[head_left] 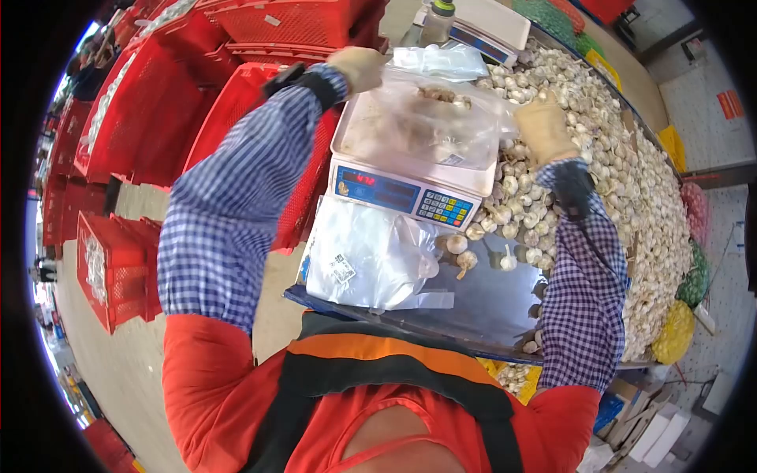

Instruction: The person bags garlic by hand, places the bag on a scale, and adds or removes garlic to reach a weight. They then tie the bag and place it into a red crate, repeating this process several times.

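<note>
**Two gloved hands at a garlic bag on a scale**

Nearest lies one stack of flat, crinkled plastic sheets [371,252]. Beyond it, one white scale [410,185] carries one clear bag [430,118] of knobbly garlic. The left hand [359,67] is closed on the bag's far-left corner. The right hand [544,130] touches its right edge, grip unclear. Farther off is a second scale [481,24].

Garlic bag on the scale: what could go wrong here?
1. The bag lies slumped on the scale, and the left hand and right hand seem to grip its edges. If its mouth sags, bulbs might roll out.
2. Loose bulbs lie near the table's front edge and could drop off.
3. The stack of plastic bags lies right at that edge and may slide down.
</note>
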Tool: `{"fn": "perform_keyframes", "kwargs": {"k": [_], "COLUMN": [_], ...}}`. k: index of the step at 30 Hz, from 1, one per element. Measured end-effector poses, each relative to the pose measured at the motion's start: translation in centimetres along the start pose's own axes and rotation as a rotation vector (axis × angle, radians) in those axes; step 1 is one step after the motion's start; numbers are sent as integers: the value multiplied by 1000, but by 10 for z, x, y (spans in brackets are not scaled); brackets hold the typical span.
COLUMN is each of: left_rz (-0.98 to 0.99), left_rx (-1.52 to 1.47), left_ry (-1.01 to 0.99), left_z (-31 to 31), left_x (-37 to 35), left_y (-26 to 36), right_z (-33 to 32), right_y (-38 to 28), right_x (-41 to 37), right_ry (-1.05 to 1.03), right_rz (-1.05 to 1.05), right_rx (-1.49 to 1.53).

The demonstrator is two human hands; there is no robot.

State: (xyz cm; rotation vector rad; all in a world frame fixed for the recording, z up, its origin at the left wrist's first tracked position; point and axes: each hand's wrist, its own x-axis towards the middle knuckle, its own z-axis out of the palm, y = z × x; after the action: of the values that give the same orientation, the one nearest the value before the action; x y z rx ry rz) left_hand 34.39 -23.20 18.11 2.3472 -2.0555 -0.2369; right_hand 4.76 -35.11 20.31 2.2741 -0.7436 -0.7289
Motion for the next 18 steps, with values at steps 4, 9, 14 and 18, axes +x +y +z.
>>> {"fn": "perform_keyframes", "kwargs": {"k": [4, 9, 14, 18], "left_rz": [8, 550, 356, 343], "left_rx": [-619, -2118, -1776, -1153], "left_ry": [172, -66, 70, -83], "left_z": [-31, -26, -42, -59], "left_x": [-38, -30, -48, -49], "left_y": [13, 9, 33, 91], "right_z": [17, 5, -24, -62], "right_y": [21, 20, 10, -22], "right_x": [-45, -52, -59, -35], "right_ry": [901, 1124, 769, 935], "right_rz": [95, 384, 146, -125], "right_rx": [551, 1379, 2308, 2214]}}
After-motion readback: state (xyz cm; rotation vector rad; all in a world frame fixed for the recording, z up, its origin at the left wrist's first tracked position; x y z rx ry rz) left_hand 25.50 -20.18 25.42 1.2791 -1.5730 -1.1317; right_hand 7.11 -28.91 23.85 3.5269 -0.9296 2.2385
